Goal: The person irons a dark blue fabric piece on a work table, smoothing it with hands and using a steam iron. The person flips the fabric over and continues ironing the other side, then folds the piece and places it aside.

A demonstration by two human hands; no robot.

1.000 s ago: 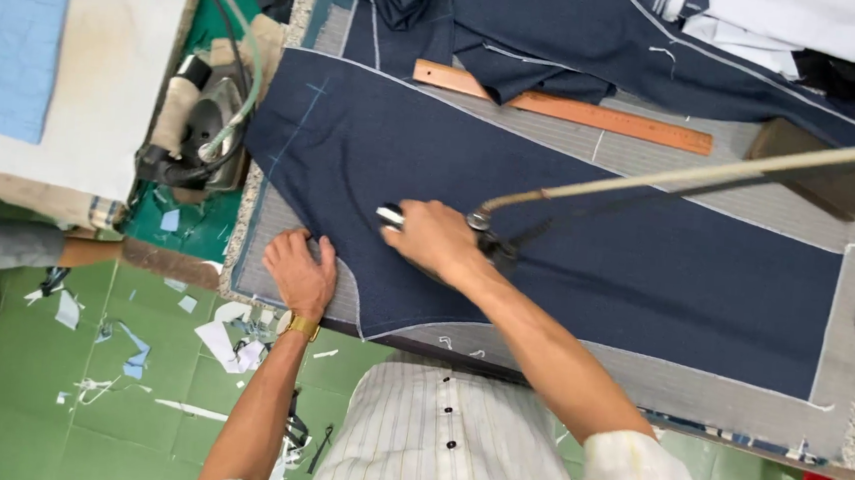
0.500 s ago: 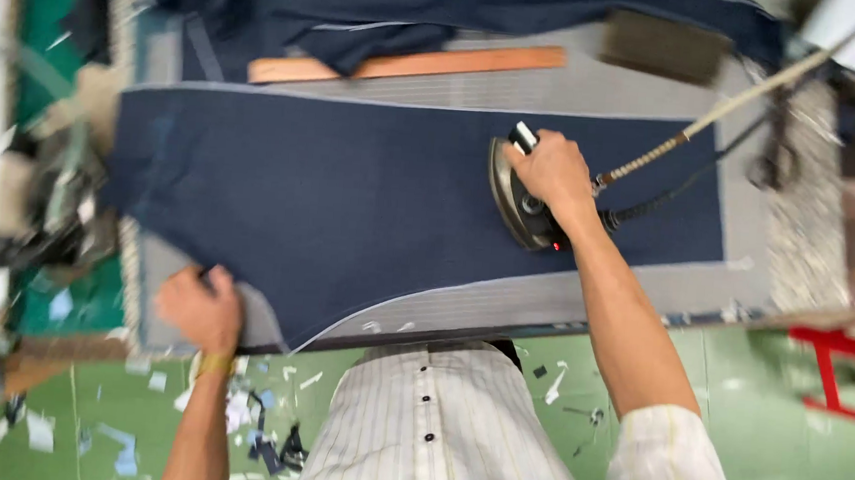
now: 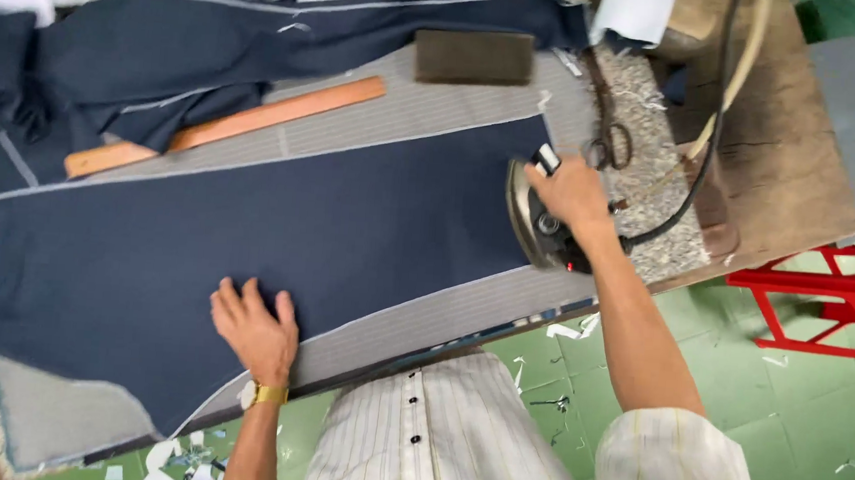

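The cloth panel [image 3: 247, 237] lies across the tabletop [image 3: 803, 176]; the iron [image 3: 534, 222] sits at its right end, with the ruler [image 3: 225, 126] and block [image 3: 473, 57] behind.

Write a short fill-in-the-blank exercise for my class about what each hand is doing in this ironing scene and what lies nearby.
1. The right hand grips the handle of an ____ at the far end of the navy fabric.
2. The left hand lies ____ on the navy fabric, fingers spread.
3. Beyond the fabric lies a long wooden ____ beside a dark block.
4. On the green floor stands a ____ plastic stool.

Missing words: iron; flat; ruler; red
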